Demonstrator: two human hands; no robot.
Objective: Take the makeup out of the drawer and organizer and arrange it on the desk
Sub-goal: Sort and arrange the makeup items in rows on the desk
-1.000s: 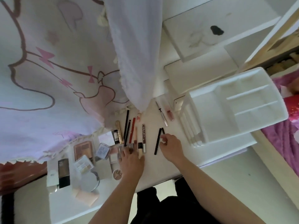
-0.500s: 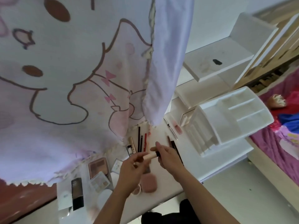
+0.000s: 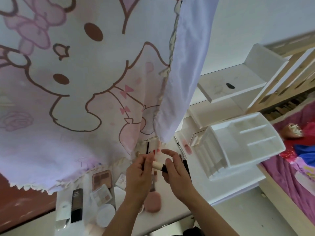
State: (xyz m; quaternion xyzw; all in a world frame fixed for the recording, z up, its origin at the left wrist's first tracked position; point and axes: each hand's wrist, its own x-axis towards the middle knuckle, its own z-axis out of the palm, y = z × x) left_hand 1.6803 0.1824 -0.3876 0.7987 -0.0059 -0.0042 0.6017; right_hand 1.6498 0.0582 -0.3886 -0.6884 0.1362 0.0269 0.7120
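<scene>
Just below the middle of the frame, both hands hold a small tube (image 3: 158,165) above the tabletop (image 3: 202,183). The tube has a cream body and a black cap. The left hand (image 3: 138,175) has its fingers (image 3: 148,160) curled round the cream end. The right hand (image 3: 177,174) pinches the black cap end between thumb and fingers, with its forefinger raised and only loosely bent. More makeup lies on the tabletop below and to the left of the hands: a black tube (image 3: 77,205), a brown palette (image 3: 102,177), a clear palette (image 3: 100,195), a round white compact (image 3: 106,214) and a pink puff (image 3: 153,202). A lip gloss (image 3: 186,145) lies just left of the white organizer (image 3: 238,147), which stands at right of centre. A cartoon-printed curtain (image 3: 68,82) hangs over the upper left.
</scene>
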